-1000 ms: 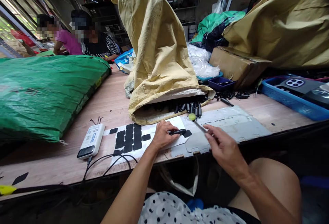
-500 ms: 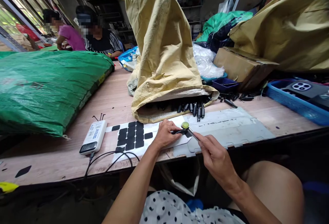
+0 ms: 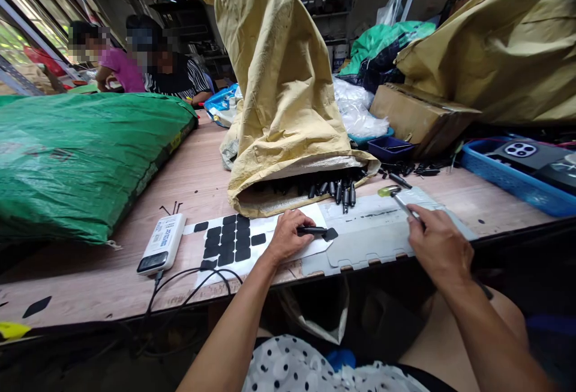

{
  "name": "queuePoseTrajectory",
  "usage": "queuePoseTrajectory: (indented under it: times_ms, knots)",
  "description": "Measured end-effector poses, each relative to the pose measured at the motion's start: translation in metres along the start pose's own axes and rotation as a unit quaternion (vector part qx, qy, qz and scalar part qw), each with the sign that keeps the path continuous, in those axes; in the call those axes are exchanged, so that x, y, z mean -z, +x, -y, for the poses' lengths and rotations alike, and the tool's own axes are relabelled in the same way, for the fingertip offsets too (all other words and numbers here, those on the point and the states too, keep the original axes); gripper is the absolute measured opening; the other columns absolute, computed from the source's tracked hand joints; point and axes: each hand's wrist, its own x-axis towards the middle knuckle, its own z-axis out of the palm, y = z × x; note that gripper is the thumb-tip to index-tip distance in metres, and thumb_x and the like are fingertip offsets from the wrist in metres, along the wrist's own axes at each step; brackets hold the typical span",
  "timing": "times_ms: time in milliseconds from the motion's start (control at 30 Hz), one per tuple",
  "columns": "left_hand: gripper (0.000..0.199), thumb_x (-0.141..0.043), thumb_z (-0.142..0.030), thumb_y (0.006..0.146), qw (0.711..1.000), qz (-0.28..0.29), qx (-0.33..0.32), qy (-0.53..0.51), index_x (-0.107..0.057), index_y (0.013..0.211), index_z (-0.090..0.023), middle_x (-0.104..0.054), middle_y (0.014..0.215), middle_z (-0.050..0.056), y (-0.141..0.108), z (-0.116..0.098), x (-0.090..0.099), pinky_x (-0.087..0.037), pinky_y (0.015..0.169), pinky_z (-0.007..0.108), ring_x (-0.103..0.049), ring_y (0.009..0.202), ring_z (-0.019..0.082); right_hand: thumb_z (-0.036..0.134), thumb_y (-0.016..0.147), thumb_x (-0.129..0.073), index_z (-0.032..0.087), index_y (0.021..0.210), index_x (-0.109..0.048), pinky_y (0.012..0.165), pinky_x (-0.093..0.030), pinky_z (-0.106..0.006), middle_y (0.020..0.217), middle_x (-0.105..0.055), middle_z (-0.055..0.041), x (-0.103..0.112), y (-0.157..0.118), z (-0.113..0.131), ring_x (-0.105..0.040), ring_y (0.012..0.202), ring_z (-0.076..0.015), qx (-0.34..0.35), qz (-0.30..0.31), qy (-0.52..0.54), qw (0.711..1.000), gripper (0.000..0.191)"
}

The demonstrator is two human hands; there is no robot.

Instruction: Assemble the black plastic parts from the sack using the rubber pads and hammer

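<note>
My left hand (image 3: 288, 236) rests on a white sheet (image 3: 266, 252) and is closed on a black pen-shaped piece (image 3: 311, 230). The tip of this piece points right, over a black rounded square pad (image 3: 330, 234). More black square pads (image 3: 228, 239) lie in rows on the sheet, left of the hand. My right hand (image 3: 438, 245) grips the metal handle of a small hammer (image 3: 389, 191) with a yellow-green head. The hammer is raised to the right of the piece, apart from it. Similar black pieces (image 3: 345, 192) spill from the mouth of a tan sack (image 3: 283, 92).
A grey board (image 3: 378, 230) lies under my work area. On the left are a white power bank (image 3: 162, 243) with black cables and a large green sack (image 3: 90, 164). To the right are a blue tray (image 3: 508, 183) and a cardboard box (image 3: 416, 117). Two people sit behind, at far left.
My right hand has swung the hammer away from the black piece, up and to the right. My left hand stays in place, holding the piece.
</note>
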Motion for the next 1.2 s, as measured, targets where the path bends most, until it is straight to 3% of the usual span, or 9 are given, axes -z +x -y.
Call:
queuePoseTrajectory:
  times_ms: [133, 233, 333, 400, 467, 600, 700, 867, 1200]
  knots:
    - [0.017, -0.072, -0.016, 0.074, 1.000, 0.005, 0.010, -0.016, -0.074, 0.090, -0.023, -0.072, 0.087, 0.001, 0.000, -0.001, 0.000, -0.041, 0.090, 0.037, -0.055, 0.094, 0.023, 0.027, 0.091, -0.053, 0.022, 0.117, -0.074, 0.062, -0.031, -0.040, 0.096, -0.064, -0.0179, -0.013, 0.031, -0.051, -0.054, 0.072, -0.0254, -0.030, 0.009, -0.064, 0.997, 0.034]
    - [0.017, -0.073, -0.017, 0.074, 1.000, 0.007, 0.013, -0.017, -0.074, 0.090, -0.023, -0.072, 0.087, 0.001, 0.000, -0.001, 0.001, -0.041, 0.090, 0.037, -0.055, 0.094, 0.023, 0.023, 0.089, -0.051, 0.018, 0.111, -0.075, 0.068, -0.033, -0.046, 0.096, -0.062, -0.0213, -0.021, 0.036, -0.057, -0.054, 0.087, -0.0337, -0.010, -0.015, -0.087, 0.996, 0.033]
    - [0.016, -0.073, -0.018, 0.075, 1.000, 0.010, 0.015, -0.022, -0.075, 0.091, -0.023, -0.072, 0.088, 0.001, 0.000, -0.002, 0.002, -0.041, 0.091, 0.037, -0.056, 0.095, 0.023, 0.027, 0.089, -0.054, 0.016, 0.112, -0.073, 0.076, -0.039, -0.047, 0.104, -0.063, -0.0205, -0.024, 0.027, -0.022, -0.053, 0.098, -0.0353, 0.022, -0.031, -0.056, 0.998, 0.032]
    - [0.016, -0.075, -0.021, 0.076, 0.999, 0.012, 0.017, -0.028, -0.075, 0.092, -0.023, -0.073, 0.089, 0.001, 0.000, -0.002, 0.003, -0.041, 0.092, 0.037, -0.056, 0.096, 0.023, 0.030, 0.091, -0.057, 0.016, 0.117, -0.070, 0.080, -0.043, -0.042, 0.099, -0.065, -0.0142, -0.025, 0.015, 0.017, -0.055, 0.095, -0.0287, 0.121, 0.036, 0.059, 0.990, 0.033]
    - [0.018, -0.077, -0.025, 0.076, 0.999, 0.013, 0.016, -0.038, -0.075, 0.094, -0.023, -0.073, 0.090, 0.002, 0.000, -0.001, 0.003, -0.042, 0.091, 0.036, -0.056, 0.095, 0.023, 0.035, 0.092, -0.061, 0.019, 0.123, -0.066, 0.083, -0.044, -0.037, 0.095, -0.067, -0.0080, -0.028, 0.001, 0.056, -0.056, 0.092, -0.0238, 0.221, 0.141, 0.172, 0.950, 0.035]
    - [0.019, -0.079, -0.028, 0.078, 0.999, 0.007, 0.004, -0.049, -0.076, 0.096, -0.023, -0.074, 0.091, 0.002, -0.001, 0.002, 0.002, -0.042, 0.090, 0.035, -0.056, 0.095, 0.022, 0.036, 0.092, -0.065, 0.021, 0.104, -0.067, 0.083, -0.040, -0.037, 0.092, -0.067, -0.0059, -0.037, -0.019, 0.104, -0.054, 0.094, -0.0237, 0.290, 0.183, 0.176, 0.923, 0.020]
    - [0.019, -0.078, -0.031, 0.080, 0.999, 0.004, 0.001, -0.039, -0.077, 0.097, -0.024, -0.074, 0.093, 0.003, -0.002, 0.004, 0.000, -0.042, 0.091, 0.035, -0.057, 0.097, 0.023, 0.033, 0.094, -0.063, 0.021, 0.092, -0.064, 0.079, -0.037, -0.035, 0.089, -0.066, -0.0057, -0.044, -0.020, 0.112, -0.052, 0.089, -0.0231, 0.299, 0.179, 0.157, 0.924, 0.013]
    - [0.024, -0.075, -0.039, 0.085, 1.000, -0.004, -0.009, 0.011, -0.077, 0.105, -0.025, -0.074, 0.089, 0.004, -0.001, 0.006, -0.004, -0.041, 0.088, 0.037, -0.056, 0.094, 0.024, 0.030, 0.097, -0.059, 0.021, 0.097, -0.061, 0.075, -0.036, -0.034, 0.087, -0.065, -0.0048, -0.052, -0.015, 0.108, -0.050, 0.085, -0.0227, 0.284, 0.171, 0.180, 0.926, 0.010]
    - [0.013, -0.072, -0.025, 0.083, 0.999, -0.027, -0.015, 0.015, -0.077, 0.095, -0.023, -0.071, 0.084, 0.004, -0.002, 0.007, -0.003, -0.038, 0.093, 0.040, -0.055, 0.093, 0.024, 0.019, 0.095, -0.051, 0.020, 0.081, -0.056, 0.077, -0.036, -0.037, 0.082, -0.060, -0.0082, -0.057, -0.022, 0.127, -0.046, 0.085, -0.0247, 0.303, 0.127, 0.185, 0.926, 0.014]
